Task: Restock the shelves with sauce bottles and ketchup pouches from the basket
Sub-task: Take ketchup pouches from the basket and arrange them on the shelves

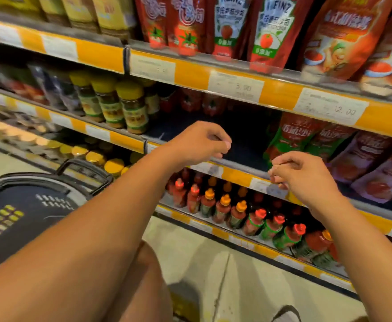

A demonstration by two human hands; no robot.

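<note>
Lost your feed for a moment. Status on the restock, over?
Left hand and right hand empty, fingers loosely curled, at the middle shelf. Basket at left. Gap on shelf unobstructed.

Heinz ketchup pouches (227, 26) top the shelf; price tags (236, 86) read 3.00 and 12.00.

Both hands empty in front of the middle shelf gap

Left hand (199, 141) and right hand (306, 177) hang with fingers loosely curled, holding nothing. Past the fingertips: dark bare patch of the middle shelf (241, 140). Ketchup pouches (301, 140) just right of the right fingers; sauce bottles (227, 209) below both hands; basket (27, 205) far left.
</note>
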